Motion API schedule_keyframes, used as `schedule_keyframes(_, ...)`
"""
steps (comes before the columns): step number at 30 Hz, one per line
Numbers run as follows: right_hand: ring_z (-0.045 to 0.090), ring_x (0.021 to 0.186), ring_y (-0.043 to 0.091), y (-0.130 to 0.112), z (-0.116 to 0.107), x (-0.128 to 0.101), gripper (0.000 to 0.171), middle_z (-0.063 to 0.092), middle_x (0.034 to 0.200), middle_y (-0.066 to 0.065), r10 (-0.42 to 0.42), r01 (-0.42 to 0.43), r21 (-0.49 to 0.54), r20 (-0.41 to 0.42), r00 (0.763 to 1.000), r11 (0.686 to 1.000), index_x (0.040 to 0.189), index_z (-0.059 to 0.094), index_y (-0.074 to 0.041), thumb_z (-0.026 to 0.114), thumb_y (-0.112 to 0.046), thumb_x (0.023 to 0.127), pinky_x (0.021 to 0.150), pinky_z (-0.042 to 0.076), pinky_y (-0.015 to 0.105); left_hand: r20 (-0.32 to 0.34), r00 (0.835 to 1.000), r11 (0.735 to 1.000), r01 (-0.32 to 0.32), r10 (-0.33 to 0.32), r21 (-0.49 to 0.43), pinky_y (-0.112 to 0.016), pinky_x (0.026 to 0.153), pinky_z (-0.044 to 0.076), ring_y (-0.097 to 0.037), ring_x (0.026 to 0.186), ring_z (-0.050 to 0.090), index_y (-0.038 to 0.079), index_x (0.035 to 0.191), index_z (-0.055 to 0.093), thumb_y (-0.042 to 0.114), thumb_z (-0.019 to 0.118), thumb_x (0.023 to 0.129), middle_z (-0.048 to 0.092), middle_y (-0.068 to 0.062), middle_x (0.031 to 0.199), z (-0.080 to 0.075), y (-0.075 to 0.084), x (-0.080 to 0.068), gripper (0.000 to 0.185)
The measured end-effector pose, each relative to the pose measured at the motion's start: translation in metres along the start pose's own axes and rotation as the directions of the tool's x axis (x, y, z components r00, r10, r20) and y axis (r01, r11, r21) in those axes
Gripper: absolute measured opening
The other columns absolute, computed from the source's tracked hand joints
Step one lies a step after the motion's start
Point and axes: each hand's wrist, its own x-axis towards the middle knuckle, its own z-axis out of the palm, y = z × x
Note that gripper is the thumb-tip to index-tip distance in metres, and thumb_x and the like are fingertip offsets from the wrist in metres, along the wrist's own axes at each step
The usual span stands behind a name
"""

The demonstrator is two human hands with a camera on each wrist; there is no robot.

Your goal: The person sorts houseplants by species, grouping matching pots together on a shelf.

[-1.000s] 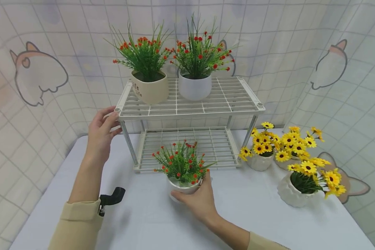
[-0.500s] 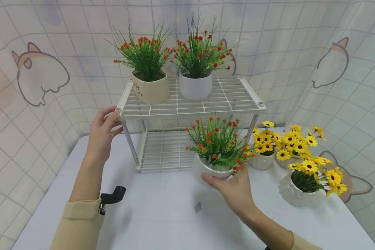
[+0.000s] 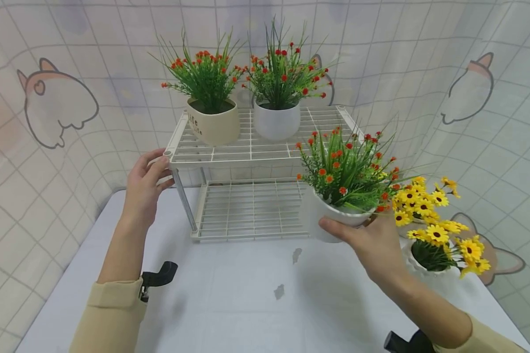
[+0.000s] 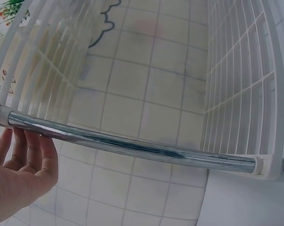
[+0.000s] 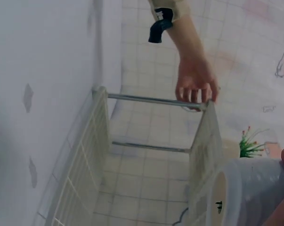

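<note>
My right hand [image 3: 380, 245] grips a white pot [image 3: 315, 215] of grassy green leaves and red-orange flowers [image 3: 346, 179], raised off the table before the right side of a white two-tier wire rack [image 3: 234, 164]. In the right wrist view, the white pot [image 5: 259, 190] appears at the lower right, its round base showing. My left hand [image 3: 143, 191] holds the rack's front left upper corner; in the left wrist view its fingers [image 4: 36, 153] touch the metal post [image 4: 132, 143]. On the top shelf stand a cream pot [image 3: 223, 125] and a pale pot [image 3: 277, 122], both with red-orange flowers.
At the table's right are yellow-flowered plants [image 3: 437, 235], one in a white textured pot [image 3: 417, 262], partly hidden by my right hand. Two small grey patches [image 3: 279, 292] mark the white tabletop [image 3: 229, 304]. A tile-patterned curtain [image 3: 128, 59] surrounds the table.
My right hand has lifted the flower pot from in front of the lower shelf, moving it up and to the right. The left hand stays at the rack corner.
</note>
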Motion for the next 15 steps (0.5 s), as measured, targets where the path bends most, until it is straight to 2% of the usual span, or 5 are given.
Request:
schedule_keyframes(4,0.052,0.134,0.025,-0.011,-0.009,0.009,0.087,0.053,0.149,0.007,-0.055,0.052,0.112,0.020,0.998,0.992,0.151,0.043,-0.015,0.086,0.006,0.078,0.102,0.047,0.025,-0.001,1.000,1.000,0.004,-0.004,-0.009,-0.045,0.104,0.041,-0.019,0.116,0.056,0.012,0.149,0.048,0.036,0.059,0.106,0.056,-0.008,0.137,0.001,0.000,0.000,0.051)
schedule_keyframes(7,0.050,0.135,0.025,-0.019,-0.015,0.014,0.089,0.051,0.150,0.007,-0.084,0.082,0.120,0.013,0.996,0.989,0.152,0.042,-0.018,0.085,0.008,0.079,0.102,0.047,0.025,-0.005,1.000,1.000,-0.001,0.001,-0.001,-0.046,0.105,0.041,-0.019,0.116,0.056,0.012,0.149,0.048,0.036,0.059,0.106,0.057,-0.007,0.136,0.002,0.000,-0.001,0.051)
schedule_keyframes(10,0.052,0.133,0.025,-0.027,-0.021,0.018,0.083,0.054,0.147,0.005,-0.064,0.063,0.086,0.007,0.998,0.994,0.150,0.046,-0.020,0.085,0.003,0.081,0.100,0.049,0.025,-0.006,1.000,1.000,-0.004,0.004,-0.008,-0.045,0.105,0.041,-0.019,0.116,0.056,0.012,0.149,0.048,0.036,0.059,0.106,0.057,-0.007,0.134,0.003,0.001,-0.001,0.050)
schedule_keyframes(15,0.051,0.132,0.027,-0.036,-0.027,0.033,0.080,0.054,0.146,0.005,-0.097,0.097,0.123,-0.007,0.995,0.988,0.149,0.046,-0.022,0.083,0.004,0.083,0.102,0.050,0.037,-0.017,1.000,1.000,-0.003,0.003,-0.011,-0.036,0.100,0.045,-0.019,0.115,0.056,0.013,0.148,0.050,0.036,0.060,0.105,0.056,-0.011,0.136,0.003,0.001,-0.002,0.049)
